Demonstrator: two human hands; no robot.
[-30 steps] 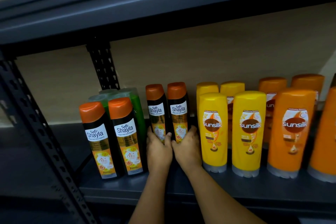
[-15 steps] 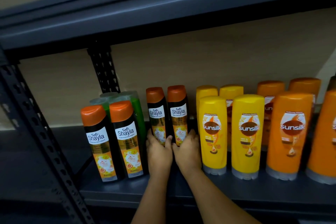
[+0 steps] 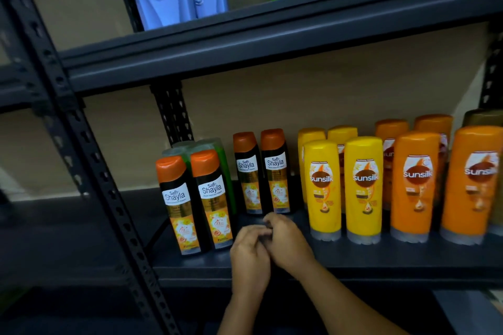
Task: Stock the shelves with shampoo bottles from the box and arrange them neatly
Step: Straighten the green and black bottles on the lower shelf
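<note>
- Black Safi Shayla front pair (image 3: 197,202) stands near the shelf (image 3: 353,262) edge at left, green bottles (image 3: 217,155) behind.
- Far pair (image 3: 262,173) sits set back, upright, touching; placement step looks done.
- Left hand (image 3: 250,258) and right hand (image 3: 287,242) empty, fingers loosely curled, touching each other, just clear of the far pair.
- Yellow and orange Sunsilk bottles (image 3: 364,187) fill the right.
- Box not in view; next move probably fetching more bottles.

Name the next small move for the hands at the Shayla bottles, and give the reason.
Probably slide the back pair of Shayla bottles forward, level with the front pair. Both hands are empty in front of them, and the back pair stands deeper on the shelf.
</note>
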